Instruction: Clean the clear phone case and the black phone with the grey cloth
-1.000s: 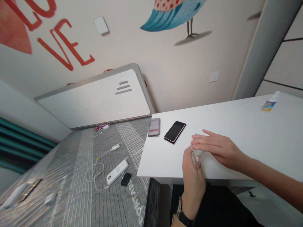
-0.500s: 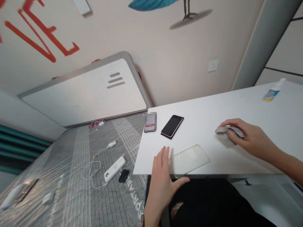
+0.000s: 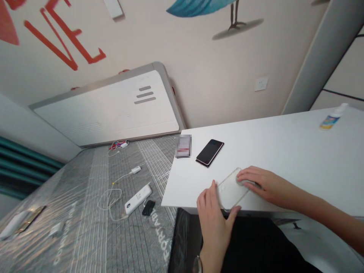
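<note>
A clear phone case [image 3: 231,190] lies flat near the front edge of the white table [image 3: 298,151]. My left hand [image 3: 214,218] reaches up from below the edge and pinches the case's near-left corner, fingers on top, thumb at the edge. My right hand [image 3: 263,184] rests on the case's right end, its fingers curled over a small grey cloth [image 3: 251,184] that is mostly hidden beneath them. A black phone [image 3: 209,152] lies face up further back on the table, apart from both hands.
A blurred card [image 3: 183,146] sits at the table's left corner. A small spray bottle [image 3: 330,120] lies at the far right. Left of the table, a plastic-covered mattress holds a white power bank [image 3: 138,198], cables and a small black item [image 3: 148,207]. A white panel [image 3: 108,112] leans on the wall.
My right hand came back left with the cloth and now presses on the case. My left hand shifted right and took hold of the case's corner. The case sits slightly turned.
</note>
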`<state>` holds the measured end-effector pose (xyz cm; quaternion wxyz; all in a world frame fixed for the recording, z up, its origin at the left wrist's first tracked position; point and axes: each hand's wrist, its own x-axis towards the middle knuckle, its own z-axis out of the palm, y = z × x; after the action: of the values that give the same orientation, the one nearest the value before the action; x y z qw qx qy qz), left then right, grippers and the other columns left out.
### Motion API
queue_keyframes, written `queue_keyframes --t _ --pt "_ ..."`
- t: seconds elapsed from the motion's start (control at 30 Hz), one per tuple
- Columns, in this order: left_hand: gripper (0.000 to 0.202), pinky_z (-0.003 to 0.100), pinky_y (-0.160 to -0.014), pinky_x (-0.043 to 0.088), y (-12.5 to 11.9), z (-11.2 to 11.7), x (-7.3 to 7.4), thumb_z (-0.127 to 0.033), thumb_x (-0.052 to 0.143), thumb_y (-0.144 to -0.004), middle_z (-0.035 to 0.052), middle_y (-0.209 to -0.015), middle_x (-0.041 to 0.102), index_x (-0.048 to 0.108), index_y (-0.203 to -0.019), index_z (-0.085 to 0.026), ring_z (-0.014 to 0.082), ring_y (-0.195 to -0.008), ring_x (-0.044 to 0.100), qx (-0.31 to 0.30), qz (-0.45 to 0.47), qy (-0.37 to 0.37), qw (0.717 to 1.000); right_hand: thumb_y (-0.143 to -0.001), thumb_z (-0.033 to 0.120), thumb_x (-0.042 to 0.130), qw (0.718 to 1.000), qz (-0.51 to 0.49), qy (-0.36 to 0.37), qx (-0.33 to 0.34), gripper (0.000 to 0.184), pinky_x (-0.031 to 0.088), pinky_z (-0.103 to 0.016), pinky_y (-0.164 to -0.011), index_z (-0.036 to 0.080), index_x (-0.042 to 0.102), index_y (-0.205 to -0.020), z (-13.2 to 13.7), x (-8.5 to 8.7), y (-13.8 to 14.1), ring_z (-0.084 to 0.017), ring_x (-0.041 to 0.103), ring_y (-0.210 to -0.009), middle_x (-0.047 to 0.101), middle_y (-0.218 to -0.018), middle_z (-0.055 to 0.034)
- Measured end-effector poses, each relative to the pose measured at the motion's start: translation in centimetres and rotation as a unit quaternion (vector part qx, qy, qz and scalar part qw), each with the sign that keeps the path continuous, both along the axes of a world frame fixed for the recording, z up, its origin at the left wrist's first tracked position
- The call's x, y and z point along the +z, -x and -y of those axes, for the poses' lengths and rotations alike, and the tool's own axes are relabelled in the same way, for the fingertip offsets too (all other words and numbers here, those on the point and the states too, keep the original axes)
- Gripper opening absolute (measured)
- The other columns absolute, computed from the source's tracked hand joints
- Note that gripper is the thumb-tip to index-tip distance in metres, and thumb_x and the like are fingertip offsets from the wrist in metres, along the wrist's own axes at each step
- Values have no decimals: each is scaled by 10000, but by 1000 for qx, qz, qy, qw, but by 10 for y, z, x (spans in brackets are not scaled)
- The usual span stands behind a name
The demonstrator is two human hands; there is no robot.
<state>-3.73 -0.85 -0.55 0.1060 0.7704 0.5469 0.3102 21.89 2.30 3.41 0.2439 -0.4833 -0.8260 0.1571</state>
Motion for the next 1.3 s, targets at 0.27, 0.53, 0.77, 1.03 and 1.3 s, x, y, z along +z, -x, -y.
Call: queue_keyframes --t 0.27,0.53,0.77,1.03,1.3 --pt "940 499 -1109 446 -13 12 -7 -367 813 -833 136 -1442 593 281 -1586 -182 304 -1285 540 -36 18 -1 999 -1030 196 489 985 99 -90 -105 272 586 -438 -912 184 738 -1138 -9 -27 11 -270 695 -1052 729 -1147 -108" --pt "994 504 -1108 436 -23 12 -10 -386 845 -810 135 -1420 624 261 -1586 -178 299 -1291 553 -18 51 16 998 -989 143 563 991 87 -99 9 229 572 -346 -835 213 766 -1069 -7 -20 26 -227 692 -987 761 -1056 -72" --pt "1001 494 -1094 436 -25 12 -9 -370 852 -801 130 -1408 633 263 -1589 -182 295 -1279 560 -11 63 17 998 -983 114 536 989 71 -58 120 288 544 -294 -854 235 761 -1115 -6 -16 22 -184 696 -1016 755 -1125 -47" --pt "964 484 -1089 411 -26 12 -10 -418 826 -831 134 -1397 619 273 -1582 -178 295 -1263 550 -10 46 11 999 -993 160 530 983 115 11 145 281 493 -262 -786 263 788 -1038 -9 8 -5 -167 690 -938 750 -1054 -43" --pt "967 471 -1063 421 -28 12 -8 -453 835 -820 129 -1371 639 295 -1572 -171 289 -1245 565 -2 38 7 999 -969 137 517 976 148 35 158 312 452 -270 -734 282 791 -1006 -16 23 -8 -165 677 -892 741 -998 -32"
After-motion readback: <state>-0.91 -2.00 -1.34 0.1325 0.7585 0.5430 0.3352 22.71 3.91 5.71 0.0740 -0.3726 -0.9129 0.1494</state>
